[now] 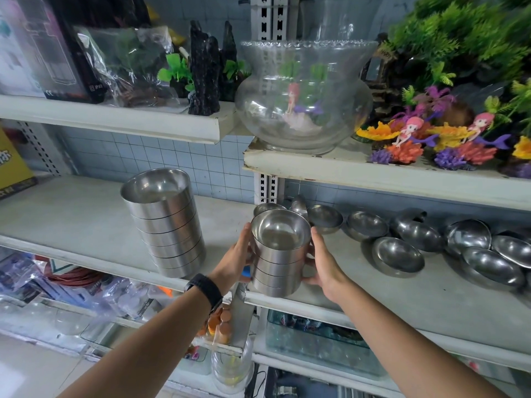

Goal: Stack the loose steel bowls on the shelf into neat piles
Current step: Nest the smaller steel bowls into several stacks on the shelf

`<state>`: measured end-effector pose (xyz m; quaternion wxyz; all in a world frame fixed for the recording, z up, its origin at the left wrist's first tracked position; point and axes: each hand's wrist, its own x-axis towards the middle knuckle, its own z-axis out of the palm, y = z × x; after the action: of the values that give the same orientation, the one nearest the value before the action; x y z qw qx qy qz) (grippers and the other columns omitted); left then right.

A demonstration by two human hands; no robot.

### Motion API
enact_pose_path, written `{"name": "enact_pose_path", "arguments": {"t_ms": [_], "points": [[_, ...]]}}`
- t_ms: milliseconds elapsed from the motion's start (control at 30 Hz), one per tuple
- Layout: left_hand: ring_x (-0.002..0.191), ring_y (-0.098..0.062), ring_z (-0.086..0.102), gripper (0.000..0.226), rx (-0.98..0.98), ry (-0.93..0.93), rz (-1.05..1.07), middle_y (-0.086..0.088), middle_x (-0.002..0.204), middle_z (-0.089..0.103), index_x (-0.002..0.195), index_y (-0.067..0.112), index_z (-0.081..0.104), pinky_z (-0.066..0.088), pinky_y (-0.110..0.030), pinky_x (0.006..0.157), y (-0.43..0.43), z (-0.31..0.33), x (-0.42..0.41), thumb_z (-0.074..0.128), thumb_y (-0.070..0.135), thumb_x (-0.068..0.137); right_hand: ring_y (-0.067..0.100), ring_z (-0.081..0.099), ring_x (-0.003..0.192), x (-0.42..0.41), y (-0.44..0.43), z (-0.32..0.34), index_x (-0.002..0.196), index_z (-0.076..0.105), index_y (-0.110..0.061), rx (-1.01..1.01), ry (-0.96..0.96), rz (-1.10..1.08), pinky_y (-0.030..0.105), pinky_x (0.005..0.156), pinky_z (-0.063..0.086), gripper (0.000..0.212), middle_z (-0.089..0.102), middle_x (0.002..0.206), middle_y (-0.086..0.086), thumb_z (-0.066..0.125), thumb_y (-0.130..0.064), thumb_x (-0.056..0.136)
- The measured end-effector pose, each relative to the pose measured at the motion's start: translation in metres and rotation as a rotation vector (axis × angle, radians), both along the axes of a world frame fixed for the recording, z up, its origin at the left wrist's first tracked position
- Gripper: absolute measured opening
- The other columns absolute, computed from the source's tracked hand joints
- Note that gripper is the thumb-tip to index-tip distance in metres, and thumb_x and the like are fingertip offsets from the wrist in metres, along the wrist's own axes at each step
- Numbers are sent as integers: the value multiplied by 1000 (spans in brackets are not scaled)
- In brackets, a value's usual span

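- Short pile of nested steel bowls was held between both hands at the front edge of the shelf
- Left hand gripped its 9 o'clock side, right hand its 3 o'clock side, fingers curled round the wall
- Taller pile stood upright at 9 o'clock, apart
- Loose bowls lay scattered at 3 o'clock, several tipped over
- Glass fishbowl stood on the upper shelf at 12 o'clock

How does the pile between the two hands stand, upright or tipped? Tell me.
Upright. The pile has level rims and its top bowl opens upward; the left hand and right hand hold its sides.
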<state>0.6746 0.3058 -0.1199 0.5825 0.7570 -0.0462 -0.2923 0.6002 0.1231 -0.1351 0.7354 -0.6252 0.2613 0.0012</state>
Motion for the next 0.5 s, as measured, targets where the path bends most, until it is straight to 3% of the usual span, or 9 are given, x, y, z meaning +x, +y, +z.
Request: {"name": "enact_pose_path", "arguments": {"t_ms": [133, 300, 500], "points": [[138, -34, 45, 89, 6, 16, 10, -15, 154, 42, 151, 19, 38, 49, -61, 100, 1, 1, 2, 17, 79, 89, 21, 47, 136, 0, 0, 0, 147, 47, -30, -9, 12, -12, 62, 108, 42, 67, 51, 146, 1, 29, -72, 97], [137, -34, 46, 89, -1, 32, 30, -15, 153, 44, 152, 19, 37, 47, -63, 102, 1, 2, 2, 20, 79, 89, 19, 51, 129, -1, 4, 2, 126, 54, -37, -10, 15, -14, 61, 106, 45, 51, 57, 136, -2, 30, -71, 98], [137, -33, 45, 90, -5, 51, 40, -15, 151, 46, 150, 15, 39, 48, -61, 101, 3, 0, 7, 21, 79, 90, 18, 51, 131, 0, 6, 1, 130, 52, -36, -21, 24, -6, 60, 106, 45, 52, 56, 137, -3, 30, -71, 98]]}}
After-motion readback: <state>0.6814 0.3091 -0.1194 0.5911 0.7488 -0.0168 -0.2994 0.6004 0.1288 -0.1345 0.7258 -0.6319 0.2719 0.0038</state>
